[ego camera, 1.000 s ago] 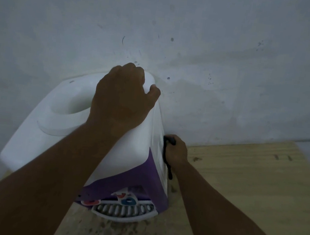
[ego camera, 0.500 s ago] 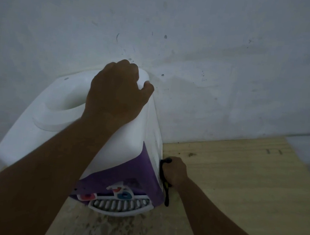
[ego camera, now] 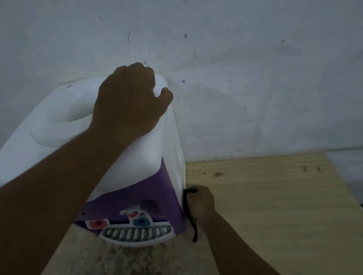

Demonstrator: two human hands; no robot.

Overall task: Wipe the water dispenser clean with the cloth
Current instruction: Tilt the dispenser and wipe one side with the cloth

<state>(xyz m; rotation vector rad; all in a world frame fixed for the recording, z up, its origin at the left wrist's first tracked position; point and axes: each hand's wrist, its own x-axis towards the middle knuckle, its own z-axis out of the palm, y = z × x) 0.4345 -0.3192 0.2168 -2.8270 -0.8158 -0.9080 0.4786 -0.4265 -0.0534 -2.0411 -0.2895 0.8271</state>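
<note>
A white water dispenser (ego camera: 47,121) with a purple front, red and blue taps and a white drip grille stands on a wooden table against the wall. My left hand (ego camera: 129,103) grips its top rear right corner, fingers curled over the back edge. My right hand (ego camera: 200,202) is low on the dispenser's right side near the front corner and holds a dark cloth (ego camera: 194,228) against it. Most of the cloth is hidden in the hand; a thin dark strip hangs down below it.
The light wooden table (ego camera: 281,206) stretches to the right and ends at a right edge. Its near part below the dispenser is stained and speckled. A grey marked wall (ego camera: 232,52) rises directly behind the dispenser. A dark object shows at the far right edge.
My right hand with the cloth has slid down and forward along the dispenser's right side, from mid-height to near the bottom front corner. My left hand has kept its grip on the top corner.
</note>
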